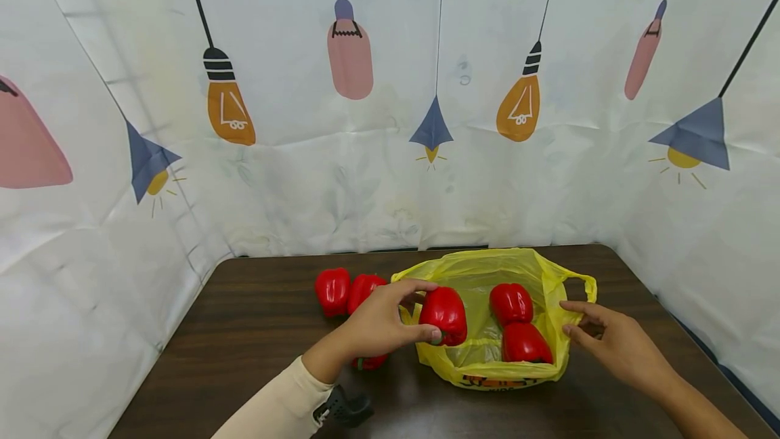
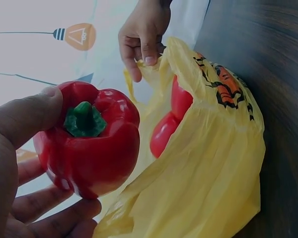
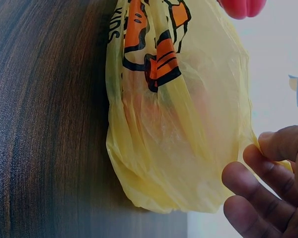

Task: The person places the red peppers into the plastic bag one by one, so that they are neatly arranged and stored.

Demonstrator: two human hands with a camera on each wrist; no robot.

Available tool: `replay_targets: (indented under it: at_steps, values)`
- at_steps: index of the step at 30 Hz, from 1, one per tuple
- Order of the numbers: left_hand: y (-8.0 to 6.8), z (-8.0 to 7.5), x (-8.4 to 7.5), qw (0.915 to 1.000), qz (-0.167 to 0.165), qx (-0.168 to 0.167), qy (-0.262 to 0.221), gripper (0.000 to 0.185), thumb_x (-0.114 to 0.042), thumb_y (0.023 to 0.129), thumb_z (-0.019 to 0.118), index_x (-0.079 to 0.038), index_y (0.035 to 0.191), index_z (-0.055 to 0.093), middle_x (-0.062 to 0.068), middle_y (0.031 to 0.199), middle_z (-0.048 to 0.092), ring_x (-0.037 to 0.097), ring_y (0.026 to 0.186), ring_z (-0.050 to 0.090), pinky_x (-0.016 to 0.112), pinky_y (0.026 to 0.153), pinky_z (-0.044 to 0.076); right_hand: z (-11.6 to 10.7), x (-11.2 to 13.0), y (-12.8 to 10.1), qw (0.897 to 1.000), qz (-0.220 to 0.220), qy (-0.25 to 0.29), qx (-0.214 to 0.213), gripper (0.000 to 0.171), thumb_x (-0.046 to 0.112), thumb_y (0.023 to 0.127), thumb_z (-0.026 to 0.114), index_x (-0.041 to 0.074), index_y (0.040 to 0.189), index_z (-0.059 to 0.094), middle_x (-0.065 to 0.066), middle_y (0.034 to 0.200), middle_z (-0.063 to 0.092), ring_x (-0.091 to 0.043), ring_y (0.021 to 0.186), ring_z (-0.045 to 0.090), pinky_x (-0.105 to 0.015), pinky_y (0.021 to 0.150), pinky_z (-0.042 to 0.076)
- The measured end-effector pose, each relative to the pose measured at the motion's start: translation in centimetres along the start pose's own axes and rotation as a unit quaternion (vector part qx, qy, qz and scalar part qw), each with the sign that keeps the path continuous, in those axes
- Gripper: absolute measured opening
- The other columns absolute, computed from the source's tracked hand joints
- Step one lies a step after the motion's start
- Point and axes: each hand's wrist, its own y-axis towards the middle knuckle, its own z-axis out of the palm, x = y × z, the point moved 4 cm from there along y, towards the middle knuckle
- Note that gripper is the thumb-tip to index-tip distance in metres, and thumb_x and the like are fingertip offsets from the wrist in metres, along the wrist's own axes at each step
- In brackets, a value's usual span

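Red pepper point(image 1: 443, 316) over left part of bag mouth

Gripped in left hand point(image 1: 378, 320), with thumb on near side by green stem point(image 2: 83, 113) and fingers curled round far side. Pinching right edge of yellow bag point(image 1: 475, 273) near handle loop point(image 1: 590, 284) with thumb and fingertips of right hand point(image 1: 627, 351). Can see two peppers point(image 1: 510, 303) inside, toward the right, touching each other; also at least three peppers point(image 1: 332, 292) on desk point(image 1: 262, 330), left of bag.

Step in hand, as judged: passing held pepper into bag. Hold right edge outward to stop thin plastic folding in. Bring pepper well past left rim before lowering; watch for plastic snagging on knuckles. Aim for bare space left of the pair. Lower until supported, then loosen thumb and fingers together; avoid dropping, with likely risk of rolling. Lift out straight up, without dragging rim.
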Motion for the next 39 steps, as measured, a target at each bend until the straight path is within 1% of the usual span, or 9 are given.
replay_targets:
  at_steps: [4, 9, 15, 18, 23, 27, 32, 39]
  values:
    - [0.5, 0.7, 0.1, 0.9999, 0.001, 0.004, -0.010, 0.067, -0.042, 0.084, 0.085, -0.024, 0.142, 0.058, -0.008, 0.128, 0.065, 0.012, 0.111, 0.063, 0.036, 0.088, 0.057, 0.1, -0.1, 0.0, 1.000, 0.004, 0.001, 0.002, 0.048, 0.025, 0.093, 0.078, 0.005, 0.134, 0.065, 0.006, 0.087, 0.071, -0.011, 0.074, 0.069, -0.026, 0.057, 0.052]
    - [1.2, 1.5, -0.2, 0.9999, -0.001, 0.013, -0.011, 0.066, -0.040, 0.084, 0.085, -0.022, 0.142, 0.059, -0.010, 0.128, 0.064, 0.012, 0.113, 0.063, 0.038, 0.092, 0.055, 0.1, -0.1, 0.0, 1.000, 0.004, 0.002, 0.003, 0.048, 0.024, 0.092, 0.079, 0.005, 0.134, 0.065, 0.006, 0.088, 0.071, -0.012, 0.074, 0.069, -0.026, 0.056, 0.052]
    - [1.9, 2.4, -0.4, 0.9997, 0.003, 0.024, -0.006, 0.064, -0.040, 0.085, 0.085, -0.022, 0.141, 0.060, -0.008, 0.128, 0.065, 0.017, 0.114, 0.062, 0.040, 0.089, 0.056, 0.2, 0.0, 0.0, 1.000, -0.003, 0.003, -0.001, 0.047, 0.022, 0.092, 0.079, 0.004, 0.133, 0.066, 0.007, 0.087, 0.071, -0.011, 0.073, 0.069, -0.026, 0.056, 0.052]
    - [2.3, 2.8, -0.5, 0.9995, 0.011, 0.028, -0.007, 0.063, -0.040, 0.086, 0.084, -0.022, 0.141, 0.060, -0.008, 0.128, 0.065, 0.015, 0.113, 0.062, 0.039, 0.090, 0.055, 0.2, 0.1, 0.1, 1.000, -0.003, 0.002, -0.002, 0.047, 0.021, 0.091, 0.079, 0.004, 0.133, 0.066, 0.006, 0.087, 0.071, -0.011, 0.073, 0.069, -0.026, 0.056, 0.051]
    - [2.9, 3.5, -0.5, 0.9994, 0.014, 0.030, -0.012, 0.062, -0.038, 0.086, 0.084, -0.021, 0.141, 0.060, -0.011, 0.127, 0.065, 0.009, 0.113, 0.061, 0.034, 0.092, 0.053, 0.2, 0.1, 0.1, 1.000, 0.004, -0.002, 0.002, 0.048, 0.023, 0.092, 0.079, 0.005, 0.134, 0.065, 0.005, 0.088, 0.071, -0.012, 0.075, 0.069, -0.027, 0.057, 0.051]
    - [3.4, 4.1, -0.4, 0.9993, 0.014, 0.032, -0.012, 0.062, -0.037, 0.086, 0.084, -0.022, 0.140, 0.060, -0.011, 0.127, 0.064, 0.009, 0.113, 0.062, 0.032, 0.092, 0.054, 0.2, 0.1, 0.1, 1.000, 0.004, -0.001, 0.004, 0.048, 0.023, 0.092, 0.079, 0.004, 0.134, 0.065, 0.005, 0.088, 0.071, -0.012, 0.075, 0.069, -0.027, 0.057, 0.052]
    - [4.1, 4.9, -0.6, 0.9994, 0.013, 0.032, 0.006, 0.061, -0.036, 0.085, 0.085, -0.021, 0.139, 0.061, -0.014, 0.125, 0.064, 0.010, 0.112, 0.063, 0.028, 0.090, 0.053, 0.2, 0.1, 0.1, 1.000, -0.002, 0.007, 0.004, 0.047, 0.021, 0.092, 0.078, 0.003, 0.134, 0.065, 0.005, 0.088, 0.071, -0.013, 0.075, 0.070, -0.026, 0.057, 0.052]
    - [4.8, 6.0, -0.8, 0.9988, 0.009, 0.034, 0.036, 0.063, -0.036, 0.084, 0.086, -0.020, 0.139, 0.062, -0.014, 0.125, 0.064, 0.006, 0.110, 0.061, 0.023, 0.085, 0.053, 0.3, 0.0, 0.2, 1.000, -0.001, 0.005, 0.004, 0.048, 0.022, 0.092, 0.079, 0.004, 0.135, 0.065, 0.005, 0.088, 0.070, -0.012, 0.075, 0.069, -0.027, 0.057, 0.052]
